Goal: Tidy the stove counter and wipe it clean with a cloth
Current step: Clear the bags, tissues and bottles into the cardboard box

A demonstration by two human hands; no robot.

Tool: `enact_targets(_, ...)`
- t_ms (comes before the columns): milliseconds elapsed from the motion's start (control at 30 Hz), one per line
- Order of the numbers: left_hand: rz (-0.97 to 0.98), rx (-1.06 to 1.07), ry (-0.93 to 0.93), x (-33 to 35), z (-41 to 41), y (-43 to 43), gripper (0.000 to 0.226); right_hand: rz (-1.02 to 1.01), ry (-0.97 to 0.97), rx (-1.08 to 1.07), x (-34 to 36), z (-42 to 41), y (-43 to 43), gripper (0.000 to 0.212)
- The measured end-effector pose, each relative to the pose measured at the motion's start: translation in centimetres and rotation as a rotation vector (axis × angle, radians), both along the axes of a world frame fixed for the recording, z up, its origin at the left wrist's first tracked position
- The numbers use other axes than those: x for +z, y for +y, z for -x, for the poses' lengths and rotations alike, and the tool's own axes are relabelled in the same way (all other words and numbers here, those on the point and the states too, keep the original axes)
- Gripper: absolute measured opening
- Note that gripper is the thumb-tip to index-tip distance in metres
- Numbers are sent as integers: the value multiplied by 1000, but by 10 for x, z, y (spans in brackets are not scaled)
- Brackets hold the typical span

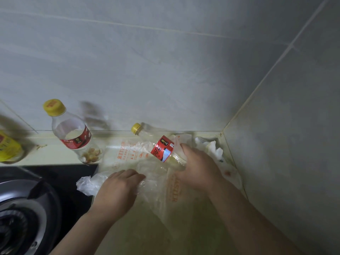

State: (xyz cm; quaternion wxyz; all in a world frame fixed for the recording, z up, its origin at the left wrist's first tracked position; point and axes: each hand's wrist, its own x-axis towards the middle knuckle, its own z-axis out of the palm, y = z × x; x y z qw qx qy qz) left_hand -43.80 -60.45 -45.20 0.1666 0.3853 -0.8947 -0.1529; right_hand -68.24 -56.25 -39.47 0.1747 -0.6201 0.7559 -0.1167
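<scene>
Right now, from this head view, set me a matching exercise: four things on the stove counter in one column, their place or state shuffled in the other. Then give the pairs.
1. upright bottle
2. tilted bottle
3. plastic bag
4. gas burner

A. at the lower left of the view
B. gripped by the right hand
C. standing by the wall, untouched
D. held by the left hand

Pairs: 1-C, 2-B, 3-D, 4-A

Illegible: bottle label (pixel 162 150), bag print (pixel 173 188)
</scene>
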Motion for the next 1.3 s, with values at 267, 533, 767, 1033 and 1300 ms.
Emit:
enact_targets(267,28,-42,75,38,-25,25,54,17,36,-42,30,-17,40,66)
enact_targets(533,61,-26,139,71,-64,74,48,91,-67,-49,72,-46,79,67)
enact_targets(767,101,45,130,107,-99,130,60,148,-96,21,114,-75,116,73)
enact_targets(1033,204,157,181,141,-137,193,45,226,-100,103,161,-105,163,75)
enact_targets(1300,280,304,186,176,-175,261,36,195,-100,201,185,-140,217,70)
